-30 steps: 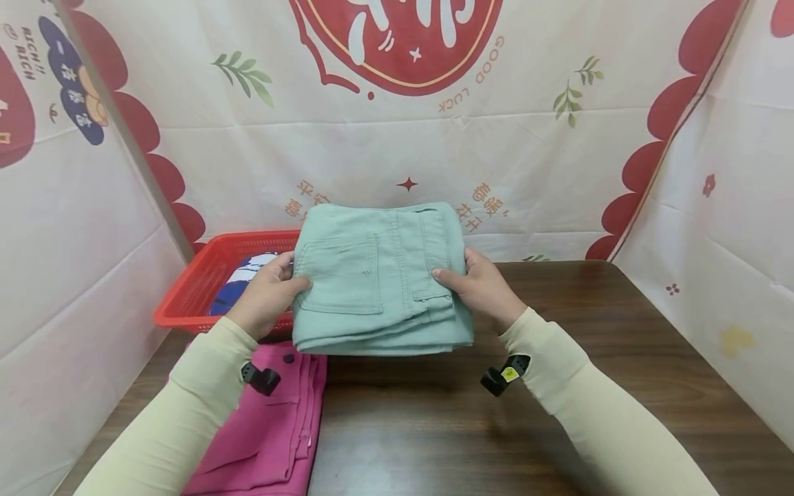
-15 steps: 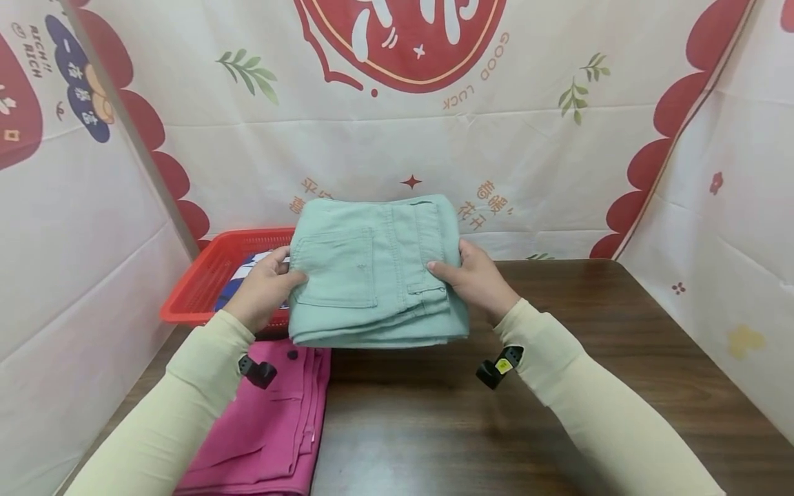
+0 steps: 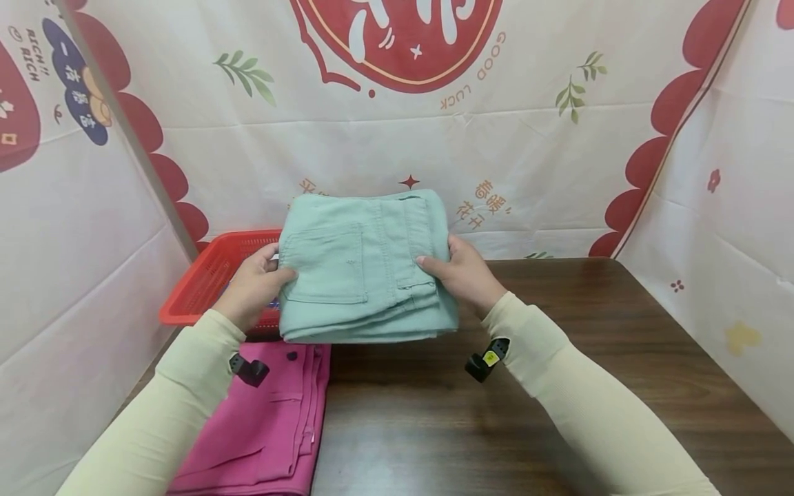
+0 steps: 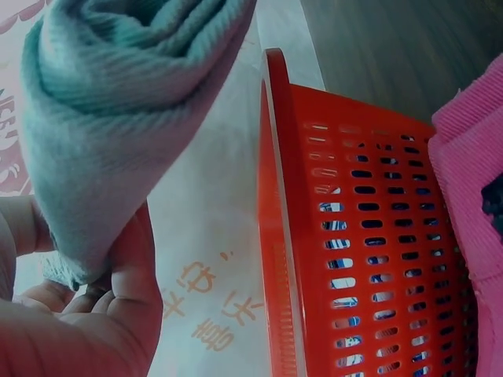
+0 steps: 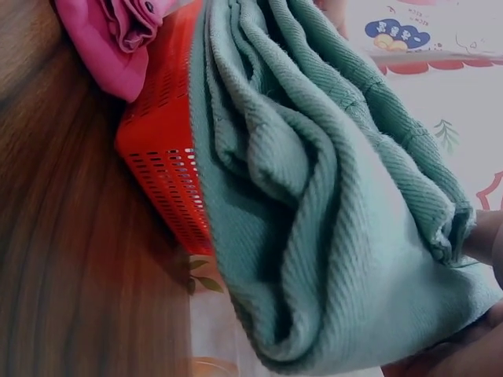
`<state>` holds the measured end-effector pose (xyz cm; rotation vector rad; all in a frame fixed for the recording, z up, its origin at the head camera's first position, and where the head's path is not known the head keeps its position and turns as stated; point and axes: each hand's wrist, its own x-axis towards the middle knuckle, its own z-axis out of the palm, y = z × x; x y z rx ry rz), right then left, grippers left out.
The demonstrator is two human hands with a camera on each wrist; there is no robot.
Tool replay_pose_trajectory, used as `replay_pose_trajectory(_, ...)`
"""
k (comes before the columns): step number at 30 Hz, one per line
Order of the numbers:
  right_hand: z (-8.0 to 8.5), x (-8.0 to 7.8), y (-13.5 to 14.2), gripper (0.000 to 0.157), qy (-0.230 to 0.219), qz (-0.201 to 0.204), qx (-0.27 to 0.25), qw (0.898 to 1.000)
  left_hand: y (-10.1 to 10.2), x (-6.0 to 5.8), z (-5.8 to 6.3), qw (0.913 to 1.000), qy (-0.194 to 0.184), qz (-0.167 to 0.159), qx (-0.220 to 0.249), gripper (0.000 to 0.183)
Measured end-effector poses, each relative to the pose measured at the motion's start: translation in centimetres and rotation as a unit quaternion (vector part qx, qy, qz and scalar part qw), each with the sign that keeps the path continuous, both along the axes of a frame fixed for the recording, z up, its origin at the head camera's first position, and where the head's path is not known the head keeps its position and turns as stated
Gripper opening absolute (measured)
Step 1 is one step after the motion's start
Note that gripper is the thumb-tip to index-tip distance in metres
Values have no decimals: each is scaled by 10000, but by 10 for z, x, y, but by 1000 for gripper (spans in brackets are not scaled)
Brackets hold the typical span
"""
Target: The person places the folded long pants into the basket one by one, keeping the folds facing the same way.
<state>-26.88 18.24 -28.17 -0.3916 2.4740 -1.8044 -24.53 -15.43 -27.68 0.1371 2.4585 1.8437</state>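
A folded pair of mint-green trousers (image 3: 366, 269), back pocket facing up, is held in the air between both hands in the head view. The left hand (image 3: 253, 284) grips its left edge, thumb on top and fingers beneath. On the opposite edge, the right hand (image 3: 466, 274) pinches the fold the same way. The right wrist view shows several stacked layers of the green trousers (image 5: 338, 204) from the side. Behind the left hand stands a red plastic basket (image 3: 186, 289), partly covered by the trousers. Blue and white cloth shows through the slots of the basket (image 4: 369, 236) in the left wrist view.
Folded pink trousers (image 3: 260, 427) with a dark button lie on the brown wooden table (image 3: 558, 358), in front of the basket. A printed white cloth (image 3: 384, 151) hangs behind the table, and more cloth closes off both sides.
Both hands have carried the folded green trousers slightly left and up, so they now cover more of the basket and its contents. The grip is unchanged, and the pink trousers stay in place.
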Motion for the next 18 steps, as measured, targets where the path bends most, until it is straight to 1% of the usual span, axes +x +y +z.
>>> replay_pose_trajectory(3, 1, -2, -3, 50, 37, -52, 20, 10000, -2, 0, 0, 10000, -1, 32, 10, 65)
replay_pose_trajectory(9, 2, -6, -13, 50, -92, -114, -29, 9999, -10, 1, 4, 9999, -19, 114, 77, 64)
replay_pose_trajectory(13, 3, -8, -18, 49, -71, -101, 13, 9999, -15, -1, 6, 9998, -4, 170, 133, 64)
replay_pose_trajectory(18, 3, -13, -25, 46, 37, -74, 41, 10000, -20, -3, 9, 9996, 77, 280, -28, 63)
